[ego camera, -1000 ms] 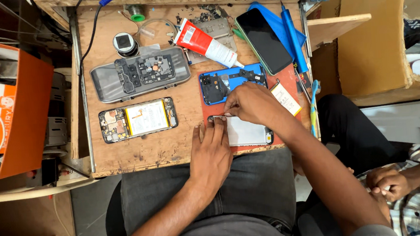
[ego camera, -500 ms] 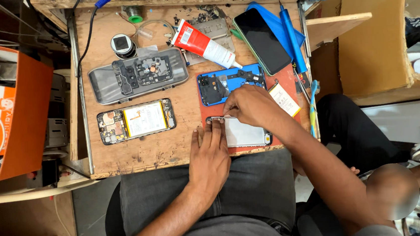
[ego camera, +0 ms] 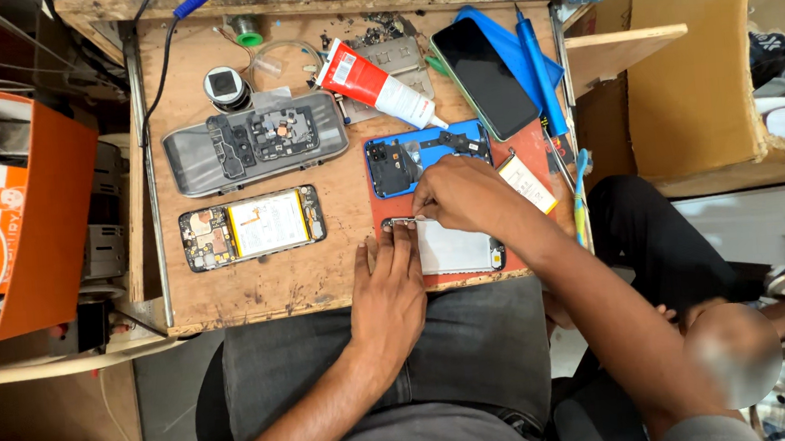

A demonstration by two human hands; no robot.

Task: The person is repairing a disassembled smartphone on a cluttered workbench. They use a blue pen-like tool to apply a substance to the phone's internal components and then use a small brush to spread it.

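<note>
An opened phone [ego camera: 455, 246] with a white battery lies on a red mat [ego camera: 536, 148] at the near edge of the wooden bench [ego camera: 322, 273]. My left hand [ego camera: 390, 286] lies flat, its fingertips pressing the phone's left end. My right hand [ego camera: 461, 196] reaches over the phone, fingers pinched on a small metal tool or part [ego camera: 404, 220] at its top left corner. Just beyond my right hand lies a blue phone back cover [ego camera: 425, 155] with a black camera module.
Left on the bench lie another opened phone [ego camera: 253, 227] and a grey tray of parts [ego camera: 255, 140]. Behind are a red-and-white glue tube [ego camera: 379, 83], a black-screened phone [ego camera: 486, 78], a blue pen-like tool [ego camera: 541, 71] and a small battery [ego camera: 528, 182]. An orange box [ego camera: 38, 230] stands left.
Both hands have stayed on the phone; my right hand's fingers shifted only slightly at its top left corner.
</note>
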